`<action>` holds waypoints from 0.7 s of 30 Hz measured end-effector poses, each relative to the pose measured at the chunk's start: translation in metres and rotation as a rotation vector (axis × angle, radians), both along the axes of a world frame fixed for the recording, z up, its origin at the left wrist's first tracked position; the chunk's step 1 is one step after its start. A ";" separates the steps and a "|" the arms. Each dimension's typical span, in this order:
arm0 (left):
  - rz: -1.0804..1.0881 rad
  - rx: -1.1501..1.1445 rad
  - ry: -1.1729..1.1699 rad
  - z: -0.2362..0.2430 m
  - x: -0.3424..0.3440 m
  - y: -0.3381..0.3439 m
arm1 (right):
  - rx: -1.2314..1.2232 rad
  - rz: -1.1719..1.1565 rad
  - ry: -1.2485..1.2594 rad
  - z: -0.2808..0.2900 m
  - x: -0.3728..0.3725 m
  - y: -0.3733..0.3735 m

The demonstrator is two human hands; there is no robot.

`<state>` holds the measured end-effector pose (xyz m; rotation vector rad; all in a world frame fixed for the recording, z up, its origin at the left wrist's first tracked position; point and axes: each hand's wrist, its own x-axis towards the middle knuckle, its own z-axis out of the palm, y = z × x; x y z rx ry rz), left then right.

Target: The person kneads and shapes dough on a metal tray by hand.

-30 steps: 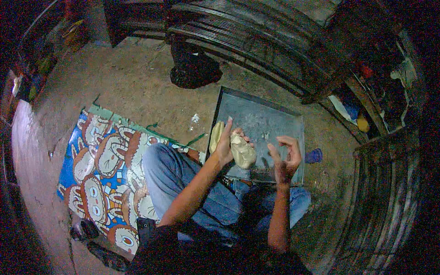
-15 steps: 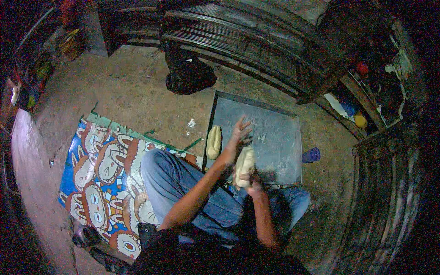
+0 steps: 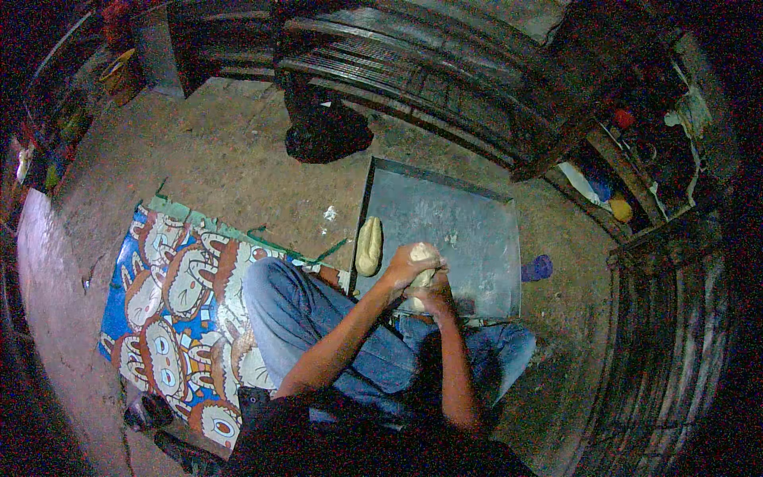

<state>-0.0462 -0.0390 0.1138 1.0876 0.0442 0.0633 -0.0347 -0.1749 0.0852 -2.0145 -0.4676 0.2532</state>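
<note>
A pale lump of dough (image 3: pixel 424 254) is gripped between my two hands, over the near edge of a grey metal tray (image 3: pixel 477 230). My left hand (image 3: pixel 404 269) wraps the dough's upper left part with its fingers closed. Just below, my right hand (image 3: pixel 433 296) is closed round the lower part, and some dough shows beneath it. Fingers cover much of the lump. Along the tray's left wall lies a long piece of dough (image 3: pixel 369 246) with a lengthwise groove, apart from both hands. Whitish smears mark the tray's surface.
My crossed legs in jeans (image 3: pixel 334 342) border the tray's near side. A patterned cartoon mat (image 3: pixel 171 310) lies at left. Beyond sit a black bag (image 3: pixel 327 135) and dark slatted racks (image 3: pixel 413 79). A purple cup-like object (image 3: pixel 537 269) is right of the tray.
My left hand, raised with fingers spread above the dough, has come down and closed on it. The dough now bunches between both hands. The grooved piece stays put.
</note>
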 end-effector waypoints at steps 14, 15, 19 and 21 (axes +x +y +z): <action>0.215 -0.703 0.482 0.005 0.000 0.043 | -0.094 0.098 0.603 0.031 -0.055 0.027; 0.251 -0.672 0.481 0.011 -0.001 0.041 | -0.021 0.115 0.726 0.040 -0.059 0.024; 0.285 -0.623 0.479 0.020 -0.002 0.040 | 0.014 0.088 0.774 0.026 -0.074 0.009; 0.265 -0.635 0.529 0.021 -0.002 0.043 | 0.066 0.091 0.815 0.035 -0.082 0.004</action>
